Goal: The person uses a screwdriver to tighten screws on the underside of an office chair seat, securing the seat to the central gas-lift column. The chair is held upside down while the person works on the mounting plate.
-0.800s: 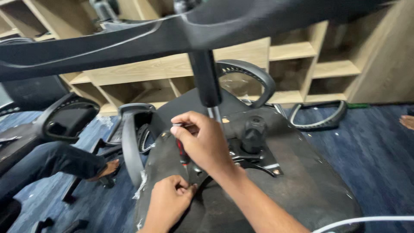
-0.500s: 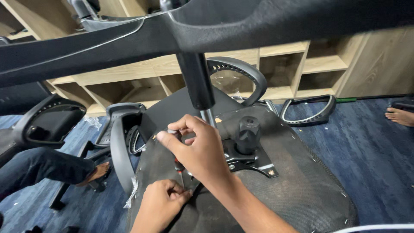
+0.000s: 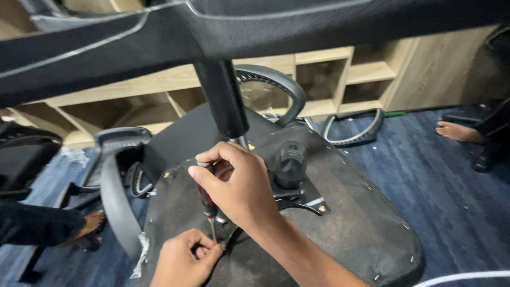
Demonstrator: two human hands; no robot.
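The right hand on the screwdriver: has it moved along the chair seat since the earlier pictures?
No. The right hand grips the screwdriver at the same spot, just left of the black knob on the upturned seat; only the camera shifted.

Both hands crowded the seat's [image 3: 361, 234] near-left: the right hand [image 3: 241, 188] over the screwdriver [image 3: 208, 204], the left hand [image 3: 183, 260] at its tip. The post [image 3: 223, 98] and base arm [image 3: 255, 26] barred the way from above. The knob [image 3: 290, 165] blocked the middle. The seat's right half lay open. An armrest [image 3: 114, 191] hemmed the left edge.
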